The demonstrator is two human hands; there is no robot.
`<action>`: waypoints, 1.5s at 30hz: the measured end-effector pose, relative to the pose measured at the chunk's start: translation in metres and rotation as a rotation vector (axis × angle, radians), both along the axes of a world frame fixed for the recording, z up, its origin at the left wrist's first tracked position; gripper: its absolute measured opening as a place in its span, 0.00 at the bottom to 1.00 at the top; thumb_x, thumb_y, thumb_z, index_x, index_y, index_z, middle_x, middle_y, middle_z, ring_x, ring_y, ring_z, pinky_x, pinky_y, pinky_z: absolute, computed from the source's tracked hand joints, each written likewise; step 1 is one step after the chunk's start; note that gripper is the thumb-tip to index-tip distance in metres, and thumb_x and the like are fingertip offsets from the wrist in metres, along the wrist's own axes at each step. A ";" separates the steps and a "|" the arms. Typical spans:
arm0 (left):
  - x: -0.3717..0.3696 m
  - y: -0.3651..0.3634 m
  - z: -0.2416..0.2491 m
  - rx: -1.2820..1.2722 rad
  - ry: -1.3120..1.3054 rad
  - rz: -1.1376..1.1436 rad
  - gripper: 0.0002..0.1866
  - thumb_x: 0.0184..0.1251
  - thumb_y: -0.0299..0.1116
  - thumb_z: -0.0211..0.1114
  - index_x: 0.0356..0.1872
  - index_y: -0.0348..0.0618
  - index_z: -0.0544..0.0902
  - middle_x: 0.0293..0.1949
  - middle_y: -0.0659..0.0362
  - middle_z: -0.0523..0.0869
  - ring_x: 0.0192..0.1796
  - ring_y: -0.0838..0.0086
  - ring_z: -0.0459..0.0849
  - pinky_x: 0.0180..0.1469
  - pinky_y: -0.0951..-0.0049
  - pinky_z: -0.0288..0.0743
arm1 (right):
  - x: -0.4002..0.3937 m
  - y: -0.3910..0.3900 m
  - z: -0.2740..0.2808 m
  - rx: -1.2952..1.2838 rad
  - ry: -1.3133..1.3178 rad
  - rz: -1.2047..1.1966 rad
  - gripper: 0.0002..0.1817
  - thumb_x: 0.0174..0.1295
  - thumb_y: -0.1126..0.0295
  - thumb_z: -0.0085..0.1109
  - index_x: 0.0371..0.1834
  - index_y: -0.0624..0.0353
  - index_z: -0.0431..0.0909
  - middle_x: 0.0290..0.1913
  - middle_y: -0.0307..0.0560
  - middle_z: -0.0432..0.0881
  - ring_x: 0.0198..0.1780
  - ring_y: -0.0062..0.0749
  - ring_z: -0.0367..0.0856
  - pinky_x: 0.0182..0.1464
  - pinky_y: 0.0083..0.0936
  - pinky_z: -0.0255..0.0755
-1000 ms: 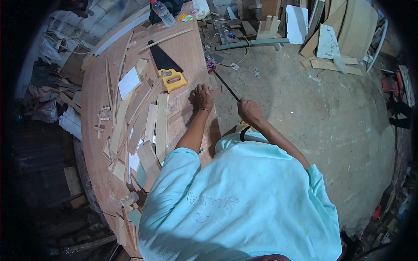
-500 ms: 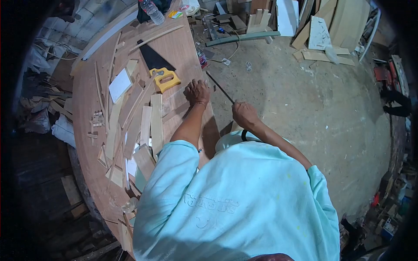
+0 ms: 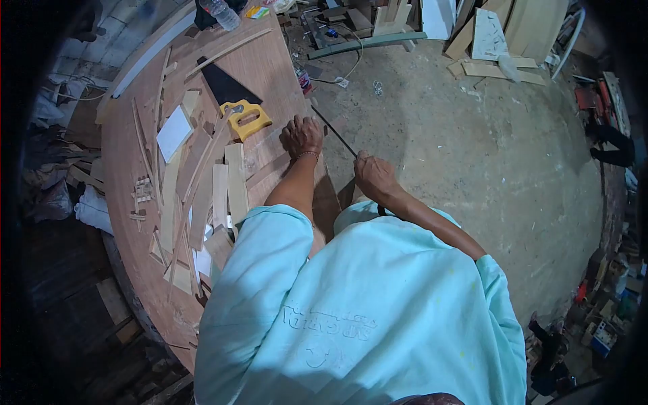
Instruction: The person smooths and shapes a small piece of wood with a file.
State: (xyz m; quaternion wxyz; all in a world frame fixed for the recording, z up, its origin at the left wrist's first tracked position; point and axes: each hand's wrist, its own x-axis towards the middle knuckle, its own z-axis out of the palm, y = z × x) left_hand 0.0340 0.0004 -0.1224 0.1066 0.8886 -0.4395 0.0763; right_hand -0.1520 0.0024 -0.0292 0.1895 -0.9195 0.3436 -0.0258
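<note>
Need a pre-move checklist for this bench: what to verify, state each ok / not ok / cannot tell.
1. Right-hand grip closed round the dark rod: ok.
2. Left-hand grip at the edge of the table: ok.
3. Anything beneath that left hand pinned securely: cannot tell, its underside is hidden.
4. Saw apart from both hands: ok, lying on the table.
5. Tabletop cleared of loose wood strips: not ok, many lie scattered.
</note>
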 end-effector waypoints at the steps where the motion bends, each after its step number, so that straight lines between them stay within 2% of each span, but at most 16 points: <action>1: -0.001 0.000 0.003 0.000 0.009 0.007 0.14 0.56 0.42 0.47 0.25 0.45 0.76 0.34 0.57 0.73 0.39 0.63 0.71 0.42 0.61 0.63 | 0.001 0.000 0.000 0.001 0.001 0.002 0.08 0.50 0.72 0.41 0.24 0.67 0.68 0.19 0.58 0.76 0.22 0.45 0.77 0.21 0.36 0.69; 5: 0.004 0.000 -0.011 -0.034 -0.013 -0.002 0.14 0.56 0.42 0.47 0.23 0.45 0.76 0.34 0.57 0.73 0.39 0.64 0.71 0.42 0.62 0.63 | 0.002 0.001 -0.005 0.125 0.024 -0.078 0.09 0.52 0.72 0.41 0.26 0.67 0.68 0.19 0.59 0.75 0.22 0.46 0.77 0.22 0.37 0.70; 10: -0.001 0.002 -0.001 -0.012 -0.012 0.016 0.14 0.56 0.42 0.47 0.22 0.45 0.76 0.33 0.57 0.73 0.38 0.64 0.71 0.41 0.62 0.63 | 0.002 0.001 -0.004 0.212 0.047 -0.104 0.09 0.52 0.71 0.40 0.27 0.67 0.68 0.19 0.59 0.76 0.22 0.47 0.78 0.23 0.38 0.70; 12: -0.002 0.002 0.003 -0.015 -0.007 0.031 0.14 0.56 0.41 0.47 0.21 0.45 0.76 0.33 0.57 0.73 0.38 0.64 0.71 0.41 0.63 0.63 | 0.001 0.002 -0.005 0.079 0.067 -0.048 0.10 0.53 0.71 0.40 0.26 0.67 0.69 0.19 0.57 0.76 0.23 0.46 0.78 0.22 0.38 0.70; 16: -0.003 0.000 0.007 -0.023 -0.020 0.009 0.13 0.55 0.40 0.48 0.22 0.45 0.77 0.32 0.57 0.73 0.38 0.65 0.71 0.42 0.63 0.62 | 0.006 0.002 0.004 0.093 0.087 -0.077 0.10 0.53 0.71 0.41 0.26 0.67 0.70 0.19 0.55 0.77 0.23 0.43 0.78 0.21 0.36 0.71; 21: -0.002 0.000 0.003 -0.006 -0.021 -0.004 0.13 0.55 0.40 0.50 0.22 0.45 0.78 0.32 0.57 0.74 0.39 0.65 0.71 0.43 0.63 0.62 | 0.011 0.004 0.027 -0.038 0.151 0.106 0.09 0.49 0.71 0.46 0.24 0.65 0.74 0.23 0.56 0.77 0.25 0.39 0.79 0.22 0.32 0.72; 24: 0.000 0.000 0.000 -0.052 -0.016 -0.025 0.13 0.55 0.40 0.50 0.21 0.45 0.78 0.31 0.57 0.74 0.38 0.65 0.71 0.43 0.63 0.62 | 0.024 -0.005 0.028 -0.006 0.127 0.110 0.08 0.46 0.71 0.47 0.21 0.63 0.76 0.25 0.55 0.78 0.26 0.41 0.79 0.25 0.32 0.72; 28: 0.003 -0.002 -0.007 -0.043 -0.003 -0.027 0.14 0.56 0.40 0.48 0.22 0.44 0.78 0.31 0.56 0.74 0.39 0.64 0.71 0.44 0.62 0.61 | 0.053 -0.023 -0.015 0.037 0.100 0.036 0.08 0.45 0.71 0.48 0.21 0.62 0.77 0.26 0.54 0.78 0.28 0.42 0.79 0.27 0.31 0.73; 31: 0.003 -0.001 -0.007 -0.008 0.019 -0.025 0.15 0.56 0.40 0.47 0.23 0.43 0.79 0.32 0.56 0.74 0.39 0.64 0.71 0.45 0.62 0.60 | 0.064 -0.032 -0.035 0.045 0.051 0.068 0.09 0.46 0.71 0.47 0.23 0.62 0.77 0.27 0.54 0.78 0.30 0.43 0.79 0.29 0.32 0.73; 32: 0.002 -0.001 -0.004 0.018 0.027 -0.022 0.15 0.57 0.40 0.47 0.25 0.43 0.79 0.33 0.56 0.74 0.40 0.64 0.70 0.45 0.62 0.60 | 0.065 -0.033 -0.043 0.022 0.049 0.125 0.09 0.47 0.72 0.45 0.26 0.64 0.75 0.26 0.54 0.77 0.28 0.43 0.78 0.28 0.32 0.72; 34: 0.004 -0.002 -0.004 0.024 0.045 -0.013 0.15 0.56 0.40 0.47 0.26 0.43 0.79 0.34 0.56 0.74 0.40 0.64 0.70 0.46 0.62 0.59 | 0.066 -0.033 -0.037 -0.004 0.048 0.180 0.09 0.48 0.73 0.42 0.28 0.66 0.72 0.24 0.54 0.76 0.27 0.43 0.78 0.26 0.32 0.72; 36: 0.001 -0.002 -0.001 0.035 0.066 -0.009 0.15 0.56 0.40 0.47 0.27 0.43 0.79 0.34 0.56 0.74 0.41 0.64 0.70 0.46 0.62 0.59 | 0.061 -0.031 -0.030 0.034 0.107 0.099 0.08 0.47 0.73 0.44 0.26 0.64 0.72 0.24 0.53 0.76 0.26 0.41 0.78 0.24 0.30 0.71; 40: 0.001 0.002 -0.006 0.038 0.053 0.017 0.14 0.56 0.41 0.48 0.26 0.44 0.79 0.35 0.57 0.73 0.40 0.65 0.70 0.45 0.62 0.60 | 0.042 -0.017 -0.015 -0.028 0.073 0.096 0.07 0.47 0.72 0.44 0.25 0.63 0.71 0.23 0.53 0.76 0.26 0.42 0.78 0.24 0.30 0.70; 42: 0.001 0.002 -0.006 0.006 0.017 -0.002 0.14 0.55 0.41 0.49 0.23 0.46 0.79 0.34 0.57 0.74 0.40 0.64 0.70 0.44 0.61 0.61 | 0.028 -0.014 -0.004 -0.059 0.108 0.165 0.09 0.48 0.73 0.46 0.23 0.64 0.77 0.27 0.55 0.78 0.32 0.41 0.79 0.30 0.30 0.73; 43: 0.000 0.001 -0.001 0.012 0.026 -0.002 0.14 0.55 0.41 0.49 0.23 0.46 0.79 0.34 0.57 0.74 0.40 0.64 0.70 0.44 0.61 0.61 | 0.027 -0.014 0.001 -0.052 0.117 0.165 0.09 0.48 0.73 0.46 0.23 0.64 0.77 0.27 0.55 0.78 0.32 0.41 0.79 0.30 0.30 0.73; 45: -0.004 0.000 0.002 -0.087 -0.037 0.063 0.13 0.54 0.40 0.50 0.22 0.45 0.78 0.34 0.58 0.74 0.41 0.64 0.70 0.44 0.62 0.61 | 0.023 -0.011 0.008 0.099 0.135 -0.032 0.09 0.48 0.72 0.46 0.22 0.64 0.76 0.27 0.54 0.78 0.32 0.40 0.79 0.29 0.29 0.73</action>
